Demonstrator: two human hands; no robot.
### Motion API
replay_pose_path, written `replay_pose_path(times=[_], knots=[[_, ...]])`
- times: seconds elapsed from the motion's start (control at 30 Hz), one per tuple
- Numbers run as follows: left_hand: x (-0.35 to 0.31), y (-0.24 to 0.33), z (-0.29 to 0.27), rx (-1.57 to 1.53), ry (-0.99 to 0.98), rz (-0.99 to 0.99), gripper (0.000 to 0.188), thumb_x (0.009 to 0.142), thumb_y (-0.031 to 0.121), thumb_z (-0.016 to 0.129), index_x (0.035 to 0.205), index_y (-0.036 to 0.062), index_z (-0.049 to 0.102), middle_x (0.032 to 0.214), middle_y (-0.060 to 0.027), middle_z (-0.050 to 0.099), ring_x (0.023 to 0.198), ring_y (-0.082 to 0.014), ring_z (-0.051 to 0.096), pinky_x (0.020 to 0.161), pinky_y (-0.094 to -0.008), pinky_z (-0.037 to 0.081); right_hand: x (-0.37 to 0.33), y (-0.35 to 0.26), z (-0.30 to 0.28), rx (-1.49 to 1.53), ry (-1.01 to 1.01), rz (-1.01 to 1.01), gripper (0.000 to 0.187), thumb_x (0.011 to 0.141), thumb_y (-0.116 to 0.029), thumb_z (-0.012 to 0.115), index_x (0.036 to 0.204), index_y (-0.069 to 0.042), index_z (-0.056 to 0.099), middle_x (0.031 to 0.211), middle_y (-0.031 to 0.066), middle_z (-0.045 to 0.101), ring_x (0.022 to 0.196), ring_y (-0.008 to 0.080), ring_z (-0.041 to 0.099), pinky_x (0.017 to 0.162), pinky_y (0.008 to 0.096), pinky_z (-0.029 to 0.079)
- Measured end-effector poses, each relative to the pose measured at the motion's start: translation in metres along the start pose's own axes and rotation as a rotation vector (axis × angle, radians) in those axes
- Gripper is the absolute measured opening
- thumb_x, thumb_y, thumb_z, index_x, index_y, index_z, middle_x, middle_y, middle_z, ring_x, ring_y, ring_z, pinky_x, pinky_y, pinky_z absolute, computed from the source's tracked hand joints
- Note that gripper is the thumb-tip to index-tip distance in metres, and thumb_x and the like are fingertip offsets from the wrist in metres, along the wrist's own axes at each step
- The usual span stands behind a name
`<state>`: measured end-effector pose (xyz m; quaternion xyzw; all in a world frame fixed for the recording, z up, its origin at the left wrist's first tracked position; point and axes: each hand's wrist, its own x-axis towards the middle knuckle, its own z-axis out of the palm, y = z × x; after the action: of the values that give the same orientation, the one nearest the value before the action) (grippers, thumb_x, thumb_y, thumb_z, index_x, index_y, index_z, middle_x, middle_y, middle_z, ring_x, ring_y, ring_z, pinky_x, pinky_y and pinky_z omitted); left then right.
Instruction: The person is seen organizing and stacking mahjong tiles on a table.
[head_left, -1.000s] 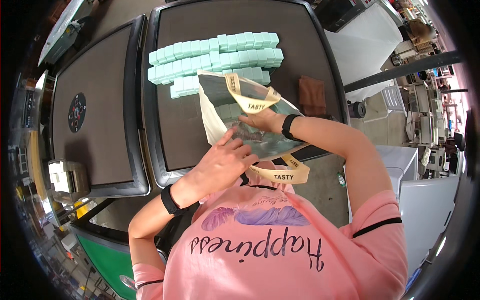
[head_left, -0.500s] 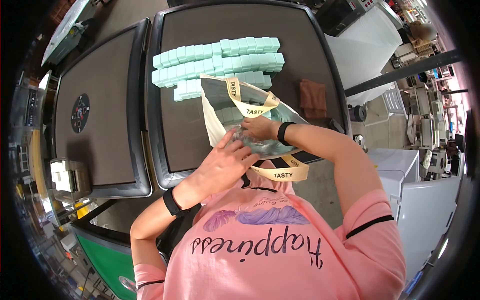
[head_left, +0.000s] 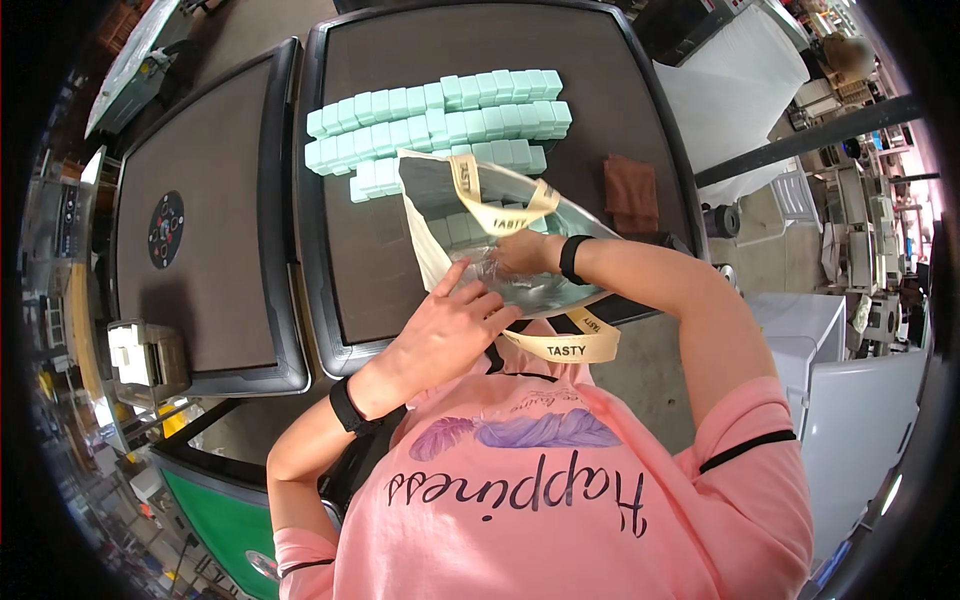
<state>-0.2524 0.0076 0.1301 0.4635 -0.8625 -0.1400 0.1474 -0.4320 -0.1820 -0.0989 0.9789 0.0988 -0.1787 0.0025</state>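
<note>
A cream tote bag [head_left: 428, 245] with a silvery lining and printed strap handles leans open against the near edge of the table, in front of me. My left hand [head_left: 455, 325] grips its near rim, fingers curled over the edge and the index finger reaching inside. Down in the mouth of the bag is my right hand [head_left: 525, 253], its fingers partly hidden by a handle and the bag's contents. Pale green blocks [head_left: 460, 228] and crinkled clear plastic [head_left: 487, 265] lie inside. Beyond the bag, rows of pale green mahjong tiles [head_left: 420, 130] stand on the dark tabletop.
The black-rimmed mahjong table [head_left: 480, 40] holds a folded brown cloth [head_left: 631, 193] at the right. A second table [head_left: 215, 210] with a round centre panel adjoins at the left. White cabinets [head_left: 800, 330] stand to the right, and a green-sided unit [head_left: 225, 520] is at the lower left.
My right hand has shifted slightly right and its fingertips are more hidden within the bag. My left hand keeps its place on the rim. The tile rows look the same.
</note>
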Motion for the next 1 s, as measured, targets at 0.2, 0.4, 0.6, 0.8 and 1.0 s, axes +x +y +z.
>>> replay_pose_path(times=[0.2,0.4,0.6,0.8,1.0], knots=[[-0.004,0.000,0.000,-0.011,-0.015,-0.021,0.039,0.082,0.006,0.065,0.119,0.0130,0.072,0.101,0.0002,0.070,0.104,-0.0200,0.066,0.122,-0.0532,0.034,0.005,-0.005,-0.030,-0.017,-0.060,-0.054,0.018,0.091,-0.022,0.063,0.089,-0.012,0.078,0.096,0.0074,0.077,0.092,0.0260,0.074,0.074,0.0375,0.056],[0.008,-0.025,-0.034,-0.140,0.428,0.025,0.055,0.060,-0.016,0.054,0.108,0.0071,0.071,0.113,-0.0068,0.070,0.108,-0.0281,0.066,0.101,-0.0473,0.053,0.001,0.005,-0.033,0.266,-0.161,0.056,0.015,0.086,-0.016,0.067,0.096,-0.010,0.077,0.101,0.0081,0.077,0.096,0.0317,0.074,0.077,0.0447,0.058],[-0.002,-0.159,-0.035,-0.129,0.864,-0.764,0.020,0.086,-0.017,0.050,0.097,-0.0014,0.056,0.087,-0.0136,0.064,0.081,-0.0253,0.067,0.077,-0.0330,0.052,-0.036,0.012,-0.226,0.897,-0.243,0.152,0.034,0.087,-0.011,0.066,0.118,-0.002,0.074,0.112,0.0156,0.076,0.105,0.0325,0.071,0.091,0.0412,0.055],[-0.044,-0.297,0.086,0.080,0.304,-0.893,0.041,0.088,-0.004,0.057,0.127,0.0074,0.062,0.119,-0.0161,0.067,0.115,-0.0378,0.061,0.096,-0.0468,0.051,-0.148,0.037,-0.323,1.709,0.352,0.027,0.022,0.100,-0.011,0.066,0.116,0.002,0.069,0.105,0.0112,0.075,0.086,0.0146,0.072,0.078,0.0287,0.058],[-0.031,-0.341,0.137,0.019,0.048,-1.014,0.065,0.077,-0.002,0.068,0.139,-0.0016,0.051,0.128,-0.0226,0.062,0.120,-0.0442,0.056,0.102,-0.0495,0.048,-0.143,0.116,-0.172,1.281,1.197,0.867,0.014,0.097,-0.005,0.066,0.110,-0.002,0.069,0.098,0.0036,0.072,0.092,0.0116,0.066,0.085,0.0272,0.053]])
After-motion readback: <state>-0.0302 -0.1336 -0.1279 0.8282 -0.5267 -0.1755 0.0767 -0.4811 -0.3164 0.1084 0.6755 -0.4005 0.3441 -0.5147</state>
